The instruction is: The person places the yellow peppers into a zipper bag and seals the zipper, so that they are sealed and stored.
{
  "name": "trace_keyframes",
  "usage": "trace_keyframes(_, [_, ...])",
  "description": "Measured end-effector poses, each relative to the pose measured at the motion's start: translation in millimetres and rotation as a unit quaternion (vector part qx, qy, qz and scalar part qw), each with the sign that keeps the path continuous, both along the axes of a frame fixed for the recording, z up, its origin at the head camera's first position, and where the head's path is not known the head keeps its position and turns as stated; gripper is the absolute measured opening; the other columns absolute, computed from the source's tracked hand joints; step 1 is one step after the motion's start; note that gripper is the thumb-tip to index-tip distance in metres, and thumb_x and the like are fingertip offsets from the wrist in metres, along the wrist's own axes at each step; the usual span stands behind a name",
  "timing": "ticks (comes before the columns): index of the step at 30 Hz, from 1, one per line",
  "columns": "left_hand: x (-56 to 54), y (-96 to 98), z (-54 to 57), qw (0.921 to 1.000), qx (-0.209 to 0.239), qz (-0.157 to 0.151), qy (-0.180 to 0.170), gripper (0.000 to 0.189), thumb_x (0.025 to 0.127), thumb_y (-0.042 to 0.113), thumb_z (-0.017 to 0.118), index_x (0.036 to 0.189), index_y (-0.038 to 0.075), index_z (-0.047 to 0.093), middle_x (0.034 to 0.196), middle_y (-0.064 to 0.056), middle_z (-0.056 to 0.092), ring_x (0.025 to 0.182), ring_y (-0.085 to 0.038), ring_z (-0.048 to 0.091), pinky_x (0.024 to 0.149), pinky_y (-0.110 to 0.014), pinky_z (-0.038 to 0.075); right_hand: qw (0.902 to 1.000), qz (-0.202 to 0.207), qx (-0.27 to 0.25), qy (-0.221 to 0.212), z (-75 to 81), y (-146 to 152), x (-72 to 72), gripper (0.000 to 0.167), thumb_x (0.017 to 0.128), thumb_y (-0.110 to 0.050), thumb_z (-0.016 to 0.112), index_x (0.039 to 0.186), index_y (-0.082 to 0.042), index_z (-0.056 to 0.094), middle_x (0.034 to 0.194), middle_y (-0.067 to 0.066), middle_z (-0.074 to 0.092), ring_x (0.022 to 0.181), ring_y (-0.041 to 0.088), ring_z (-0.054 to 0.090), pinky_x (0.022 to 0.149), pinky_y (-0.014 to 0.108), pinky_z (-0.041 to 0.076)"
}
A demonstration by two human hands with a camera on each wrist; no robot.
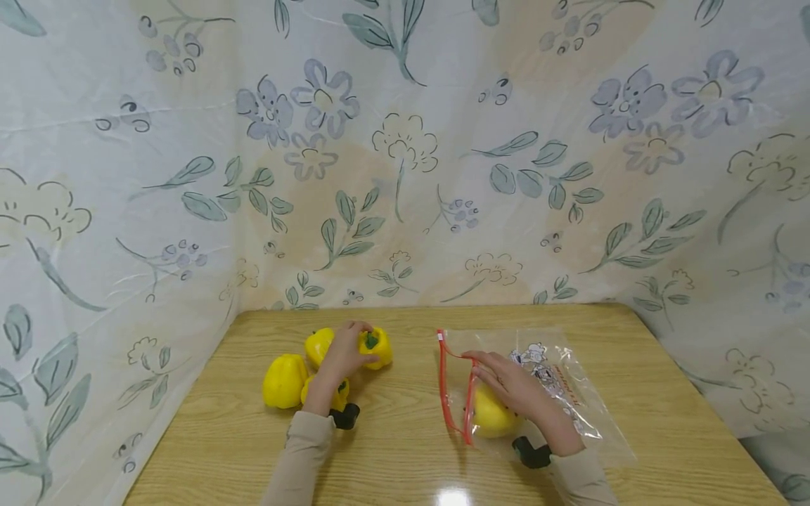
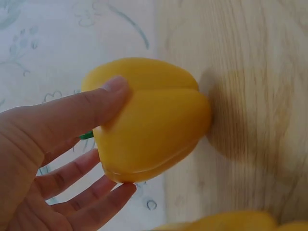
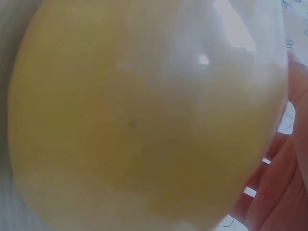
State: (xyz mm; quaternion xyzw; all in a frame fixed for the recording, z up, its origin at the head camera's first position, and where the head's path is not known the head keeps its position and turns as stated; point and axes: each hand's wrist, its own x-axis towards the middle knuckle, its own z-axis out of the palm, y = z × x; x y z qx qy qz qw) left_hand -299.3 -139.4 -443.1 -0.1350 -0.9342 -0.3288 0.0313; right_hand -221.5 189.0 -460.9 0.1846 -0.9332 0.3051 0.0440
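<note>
Two beige cloth sleeves (image 1: 300, 457) lie nearest, each ending just behind a small black device (image 1: 531, 453) at the wrist. Ahead of the right one, the right grip (image 1: 512, 383) rests over a clear plastic zip bag (image 1: 595, 400) with cartoon print and red sealing edges, its fingers fairly straight along the plastic (whether they pinch it, I cannot tell). The bag lies on its side, its mouth gaping toward the left, and a rounded, glossy yellow bell pepper (image 1: 493, 414) sits inside, just within the opening.

Across to the left, another yellow pepper (image 1: 342, 397) lies partly hidden under the left wrist, with a squat, lobed yellow pepper (image 1: 283, 381) just beside it. A little farther on, the left grip (image 1: 344, 355) has hold of a smooth yellow bell pepper with a green stem (image 1: 382, 350), thumb on one side, the other fingers partly spread. Close by, one more yellow pepper (image 1: 316, 344) is partly covered by that hand. All rest on or over a wood-grained counter (image 1: 405, 436), and beyond its back edge hangs pale floral cloth (image 1: 405, 232).
</note>
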Motion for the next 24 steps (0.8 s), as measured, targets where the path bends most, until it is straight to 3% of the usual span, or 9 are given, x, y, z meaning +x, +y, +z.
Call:
trace_keyframes(5, [6.0, 8.4, -0.2, 0.999, 0.043, 0.005, 0.01, 0.052, 0.07, 0.019, 0.081, 0.114, 0.008, 0.057, 0.122, -0.014, 0.052, 0.114, -0.03, 0.049, 0.099, -0.045, 0.041, 1.0, 0.002, -0.003, 0.004, 0.6, -0.1, 0.1, 0.037, 0.096, -0.043, 0.042, 0.13, -0.03, 0.051, 0.13, 0.003, 0.055, 0.119, 0.029, 0.051, 0.097, 0.052, 0.042])
trace_keyframes(15, [14.0, 19.3, -8.3, 0.9973, 0.067, 0.001, 0.03, 0.05, 0.069, 0.021, 0.083, 0.11, 0.01, 0.057, 0.113, -0.011, 0.054, 0.104, -0.028, 0.052, 0.093, -0.042, 0.045, 1.0, 0.004, -0.006, 0.006, 0.6, -0.5, 0.1, 0.035, 0.097, -0.04, 0.044, 0.13, -0.03, 0.052, 0.129, 0.002, 0.056, 0.119, 0.029, 0.052, 0.096, 0.052, 0.042])
trace_keyframes(24, [24.5, 27.8, -11.3, 0.9937, 0.109, -0.017, 0.02, 0.049, 0.07, 0.021, 0.081, 0.111, 0.01, 0.056, 0.116, -0.011, 0.052, 0.104, -0.027, 0.051, 0.083, -0.038, 0.052, 1.0, 0.003, -0.004, 0.001, 2.0, -0.8, 1.6, 0.036, 0.096, -0.042, 0.044, 0.13, -0.03, 0.052, 0.13, 0.002, 0.055, 0.12, 0.028, 0.051, 0.097, 0.052, 0.041])
